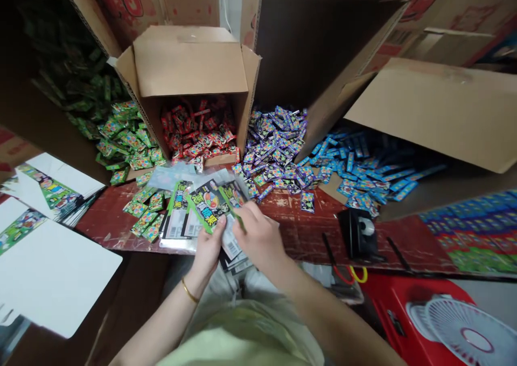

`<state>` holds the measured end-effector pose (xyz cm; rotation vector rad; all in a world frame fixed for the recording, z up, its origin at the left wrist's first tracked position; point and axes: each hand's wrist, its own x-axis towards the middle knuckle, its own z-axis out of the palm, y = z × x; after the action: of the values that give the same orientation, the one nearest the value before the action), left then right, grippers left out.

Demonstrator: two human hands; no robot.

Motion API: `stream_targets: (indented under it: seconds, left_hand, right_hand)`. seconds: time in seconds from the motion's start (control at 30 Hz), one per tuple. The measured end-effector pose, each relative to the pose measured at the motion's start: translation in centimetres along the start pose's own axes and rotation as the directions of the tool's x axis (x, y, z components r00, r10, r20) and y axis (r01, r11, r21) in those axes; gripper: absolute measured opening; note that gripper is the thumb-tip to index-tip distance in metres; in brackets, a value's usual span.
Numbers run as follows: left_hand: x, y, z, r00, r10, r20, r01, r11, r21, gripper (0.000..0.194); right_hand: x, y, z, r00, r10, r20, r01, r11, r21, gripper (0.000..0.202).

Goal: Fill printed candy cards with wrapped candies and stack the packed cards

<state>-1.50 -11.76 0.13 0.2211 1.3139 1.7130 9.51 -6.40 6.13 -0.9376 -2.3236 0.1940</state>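
Note:
My left hand (209,247) is closed on a green and black printed candy bag (207,204), its thumb lying over the lower edge. Close on its right, my right hand (260,236) has its fingers curled at a second printed bag (233,192), where a green edge shows by the fingertips. Part of that grip is hidden. More printed bags (176,220) with barcodes lie under and left of my hands, and some overhang the table's front edge. Small green candy packets (147,215) are spread beside these bags.
Behind the red table (109,215) stand open cartons of red packets (197,131), purple packets (278,145) and blue packets (359,166). White printed cards (60,269) are stacked at left. A black tape dispenser (357,234) and a white fan (468,328) are at right.

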Motion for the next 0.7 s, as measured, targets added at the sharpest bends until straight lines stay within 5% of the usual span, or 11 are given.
stream_targets:
  seconds: [0.1, 0.27, 0.37, 0.43, 0.5, 0.6, 0.7]
  left_hand:
    - [-0.9, -1.3, -0.1, 0.997, 0.029, -0.067, -0.031, 0.999, -0.027, 0.036]
    - [-0.3, -1.4, -0.9, 0.997, -0.065, -0.049, 0.056, 0.985, -0.165, 0.030]
    - [0.6, -0.5, -0.8, 0.998, -0.062, -0.002, 0.060, 0.982, -0.180, 0.034]
    - [0.8, -0.2, -0.5, 0.999, -0.050, 0.021, 0.053, 0.979, -0.198, 0.048]
    - [0.7, -0.1, -0.3, 0.998, -0.049, 0.027, 0.054, 0.976, -0.211, 0.054]
    - [0.2, -0.5, -0.2, 0.993, -0.094, 0.065, 0.106, 0.972, -0.208, 0.050]
    - [-0.1, -0.9, -1.4, 0.962, -0.189, 0.198, 0.226, 0.956, -0.187, 0.047]
  right_hand:
    - [1.0, -1.8, 2.7, 0.970, 0.155, 0.186, -0.181, 0.975, 0.130, 0.012]
    - [1.6, -2.6, 3.6, 0.966, 0.105, 0.238, -0.207, 0.864, 0.459, 0.019]
    - [1.8, -1.3, 1.5, 0.984, 0.151, 0.093, -0.177, 0.800, 0.573, 0.021]
    - [1.5, -0.1, 0.0, 0.963, 0.244, -0.109, -0.161, 0.854, 0.495, 0.028]
    - [0.5, 0.6, -0.6, 0.940, 0.291, -0.180, -0.199, 0.893, 0.403, 0.046]
    - [-1.3, 0.9, 0.1, 0.961, 0.271, 0.047, -0.263, 0.856, 0.445, 0.062]
    - [-1.4, 1.3, 0.0, 0.947, 0.183, 0.265, -0.313, 0.721, 0.619, 0.051]
